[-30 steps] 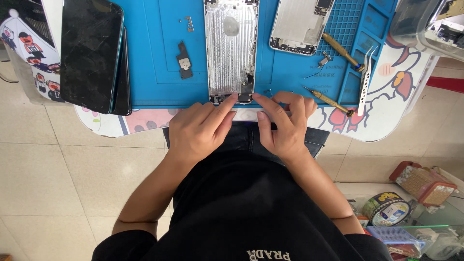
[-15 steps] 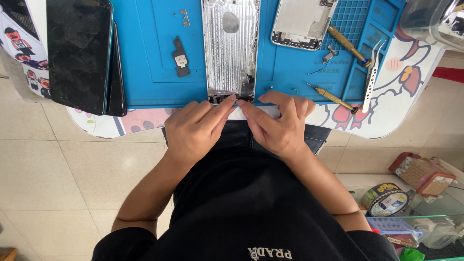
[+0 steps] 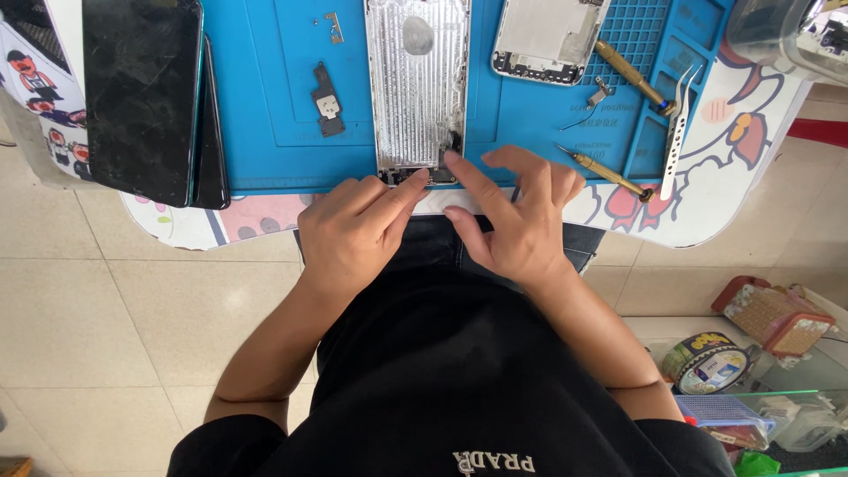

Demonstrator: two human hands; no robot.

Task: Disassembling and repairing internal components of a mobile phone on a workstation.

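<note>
Ribbed silver phone housing (image 3: 415,84) (flat, rectangular): left hand (image 3: 353,234) and right hand (image 3: 517,221) press fingertips on its edge, gripping nothing.

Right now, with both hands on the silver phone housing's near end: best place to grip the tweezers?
Take the tweezers at mid-body, pinching across the two arms from above. They lie flat, lengthwise, tips toward the table's near edge; the screwdriver crowds their left side, so come from the right.
</note>
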